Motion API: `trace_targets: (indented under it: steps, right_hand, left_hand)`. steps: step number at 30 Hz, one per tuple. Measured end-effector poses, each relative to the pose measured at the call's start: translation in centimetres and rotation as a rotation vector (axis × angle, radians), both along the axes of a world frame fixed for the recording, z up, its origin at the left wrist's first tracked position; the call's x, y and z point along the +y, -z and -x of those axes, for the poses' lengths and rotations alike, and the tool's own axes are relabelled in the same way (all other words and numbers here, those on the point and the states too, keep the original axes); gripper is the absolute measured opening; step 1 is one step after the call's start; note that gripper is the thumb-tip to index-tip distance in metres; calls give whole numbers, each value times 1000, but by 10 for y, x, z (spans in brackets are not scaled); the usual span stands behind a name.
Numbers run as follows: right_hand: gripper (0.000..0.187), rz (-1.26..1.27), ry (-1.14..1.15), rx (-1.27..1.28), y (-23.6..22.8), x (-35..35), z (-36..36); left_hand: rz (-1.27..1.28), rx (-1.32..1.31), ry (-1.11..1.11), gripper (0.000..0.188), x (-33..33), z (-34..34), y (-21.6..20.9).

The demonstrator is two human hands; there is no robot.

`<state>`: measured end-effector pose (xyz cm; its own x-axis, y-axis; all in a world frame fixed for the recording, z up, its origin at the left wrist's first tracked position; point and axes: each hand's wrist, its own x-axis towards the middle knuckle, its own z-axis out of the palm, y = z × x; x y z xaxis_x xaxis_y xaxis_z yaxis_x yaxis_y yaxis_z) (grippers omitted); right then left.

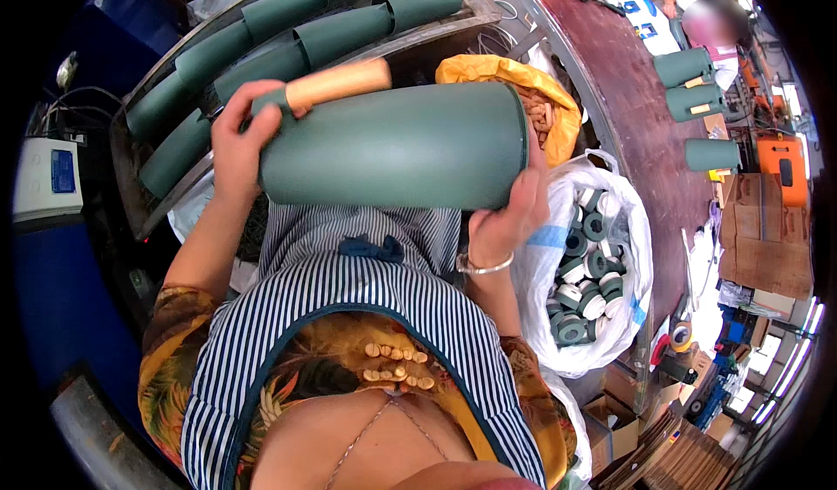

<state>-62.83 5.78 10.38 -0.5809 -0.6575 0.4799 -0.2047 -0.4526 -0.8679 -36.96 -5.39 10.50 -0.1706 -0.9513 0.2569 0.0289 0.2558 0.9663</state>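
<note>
Across my lap lies a dark green tapered cylinder [397,148], held sideways between both hands. My left hand [228,146] is closed at its left end, with the thumb and forefinger by a short green collar piece [273,100]. From that collar a pale wooden handle [338,85] runs along the far side of the cylinder; how they join is hidden. My right hand [513,211] is wrapped round the rimmed right end, some fingers hidden behind it.
Beyond my hands, a wooden-edged trough [475,21] bears rows of green tapered tubes [344,37]. To the right are a yellow bag [488,69] of small wooden pieces and a white bag [641,255] of green-and-white rings. A person [715,32] is at the reddish table [628,98].
</note>
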Motion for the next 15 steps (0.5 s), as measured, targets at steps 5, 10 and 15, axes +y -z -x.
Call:
trace_targets:
  steps: [5, 10, 15]
  right_hand:
    - [32, 472, -226, 884, -45, 27, -11]
    - [30, 513, -407, 1091, -40, 30, -4]
    - [31, -417, -698, -1146, 93, -53, 64]
  left_hand:
    - [-1141, 599, 444, 37, -19, -21, 66]
    - [-1118, 425, 535, 42, -24, -9, 93]
    - [691, -472, 97, 26, -1, 28, 6]
